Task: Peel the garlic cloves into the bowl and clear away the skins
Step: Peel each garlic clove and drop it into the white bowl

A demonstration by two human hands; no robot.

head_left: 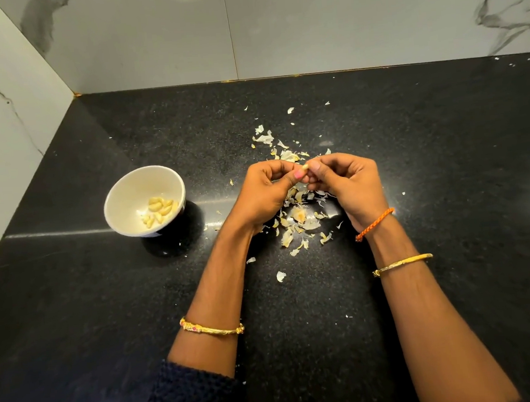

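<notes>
Both the left hand (264,189) and right hand (348,184) pinch a garlic clove (304,166) above skins (297,220) littering a black granite counter (428,141) cornered by marble-veined walls (305,21).

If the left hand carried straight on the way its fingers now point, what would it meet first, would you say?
The left hand points right, at the garlic clove it pinches; just beyond are the right hand's fingers.
</notes>
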